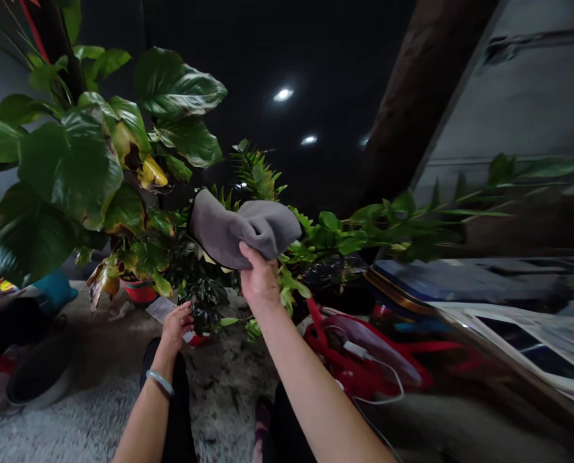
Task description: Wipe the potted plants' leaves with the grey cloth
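Observation:
A soft grey cloth (268, 226), folded and bunched with a dark edge, is raised among the leaves. My right hand (259, 280) grips its lower edge, thumb on top and the other fingers hidden beneath. Lower and to the left, my left hand (175, 328) has loosely bent fingers, apart and with nothing visible in them, beside a dark-leaved potted plant (210, 305). A pale bangle (160, 382) circles my left wrist. Just behind that hand is a printed white paper (160, 309).
A tall plant with broad, partly yellowed leaves (69, 161) fills the left, near a red pot (139, 291). On the right are a red bag (364, 354) with a white cable and a cluttered tabletop (461, 308), blurred. A dark basin (40, 370) stands at lower left.

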Demonstrator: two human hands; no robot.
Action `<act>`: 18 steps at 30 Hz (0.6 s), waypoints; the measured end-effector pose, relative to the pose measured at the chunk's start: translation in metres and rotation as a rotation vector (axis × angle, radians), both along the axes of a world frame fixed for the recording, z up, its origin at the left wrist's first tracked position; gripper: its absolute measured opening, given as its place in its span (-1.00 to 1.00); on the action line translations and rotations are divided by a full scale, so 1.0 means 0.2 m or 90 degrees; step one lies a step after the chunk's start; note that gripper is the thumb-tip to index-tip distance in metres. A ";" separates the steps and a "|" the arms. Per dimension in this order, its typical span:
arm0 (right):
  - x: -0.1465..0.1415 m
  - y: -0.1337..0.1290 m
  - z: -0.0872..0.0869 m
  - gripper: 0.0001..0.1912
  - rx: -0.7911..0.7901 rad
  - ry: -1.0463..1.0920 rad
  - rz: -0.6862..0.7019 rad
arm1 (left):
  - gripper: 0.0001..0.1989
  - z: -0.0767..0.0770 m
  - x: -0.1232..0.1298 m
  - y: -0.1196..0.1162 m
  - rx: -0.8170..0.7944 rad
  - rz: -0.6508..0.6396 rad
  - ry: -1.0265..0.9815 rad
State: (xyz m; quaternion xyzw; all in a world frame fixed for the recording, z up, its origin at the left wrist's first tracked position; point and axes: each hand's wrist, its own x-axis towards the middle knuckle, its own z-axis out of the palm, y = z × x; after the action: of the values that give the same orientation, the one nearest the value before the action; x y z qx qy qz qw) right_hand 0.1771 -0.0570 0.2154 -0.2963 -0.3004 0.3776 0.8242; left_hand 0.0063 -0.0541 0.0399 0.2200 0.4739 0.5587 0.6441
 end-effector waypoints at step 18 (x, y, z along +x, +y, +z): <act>0.10 -0.02 -0.22 -0.39 -0.156 -0.461 -0.178 | -0.73 0.03 -0.02 -0.01 -0.034 0.016 -0.065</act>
State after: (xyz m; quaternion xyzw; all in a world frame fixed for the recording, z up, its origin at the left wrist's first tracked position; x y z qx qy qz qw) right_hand 0.1980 -0.0612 0.1724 -0.5443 -0.4806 0.1660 0.6672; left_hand 0.0020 -0.0555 0.0452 0.1681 0.4582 0.5644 0.6658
